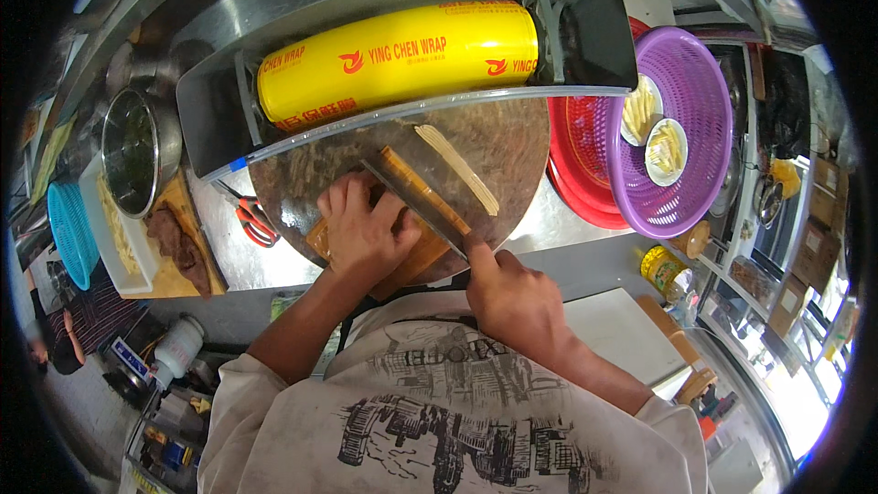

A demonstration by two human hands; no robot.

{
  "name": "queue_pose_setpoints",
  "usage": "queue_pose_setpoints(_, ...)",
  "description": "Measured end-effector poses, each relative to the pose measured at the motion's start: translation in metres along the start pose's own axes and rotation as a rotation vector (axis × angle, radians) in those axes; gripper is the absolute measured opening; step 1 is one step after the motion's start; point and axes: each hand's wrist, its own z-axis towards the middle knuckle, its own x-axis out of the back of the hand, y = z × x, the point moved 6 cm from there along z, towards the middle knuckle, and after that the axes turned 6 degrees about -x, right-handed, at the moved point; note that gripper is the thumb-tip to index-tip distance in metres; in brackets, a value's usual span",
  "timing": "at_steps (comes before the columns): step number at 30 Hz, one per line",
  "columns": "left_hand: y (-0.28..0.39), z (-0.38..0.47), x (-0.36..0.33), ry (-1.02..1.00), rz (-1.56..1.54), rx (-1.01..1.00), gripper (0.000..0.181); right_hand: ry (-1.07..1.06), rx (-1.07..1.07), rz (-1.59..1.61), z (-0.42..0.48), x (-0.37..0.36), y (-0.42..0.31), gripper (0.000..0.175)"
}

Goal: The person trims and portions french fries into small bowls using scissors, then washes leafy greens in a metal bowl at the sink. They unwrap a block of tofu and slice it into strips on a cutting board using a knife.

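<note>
My right hand (514, 291) grips the handle end of a knife (420, 209), its blade slanting away to the upper left. With bent fingers, my left hand (367, 230) presses down on a brown slab of food (424, 247), possibly dried tofu, close beside the blade. Along the blade's other side lies a brown-edged cut strip (418, 182). Farther right, several thin pale strips (458, 168) lie together in a slanting row. All of this rests on a round wooden chopping block (518, 144). My left palm and fingers hide part of the slab.
A dispenser (583, 41) with a yellow cling-film roll (405, 55) overhangs the block's far side. Red-handled scissors (257, 223) lie left, near dark meat (180, 247) and a steel pot (168, 158). At right, a purple basket (713, 103) holds two bowls. Another person (65, 350) is far left.
</note>
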Motion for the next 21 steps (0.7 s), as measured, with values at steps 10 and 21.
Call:
queue_pose_setpoints(10, 0.005, 0.003, 0.010, -0.013, -0.014, -0.008, 0.040, -0.052, -0.231, 0.237, 0.016, -0.025, 0.048, 0.033)
queue_pose_setpoints(21, 0.001, -0.005, 0.006, 0.009, 0.005, 0.006, 0.035, 0.138, 0.104, 0.012, -0.009, 0.003, -0.003, 0.017)
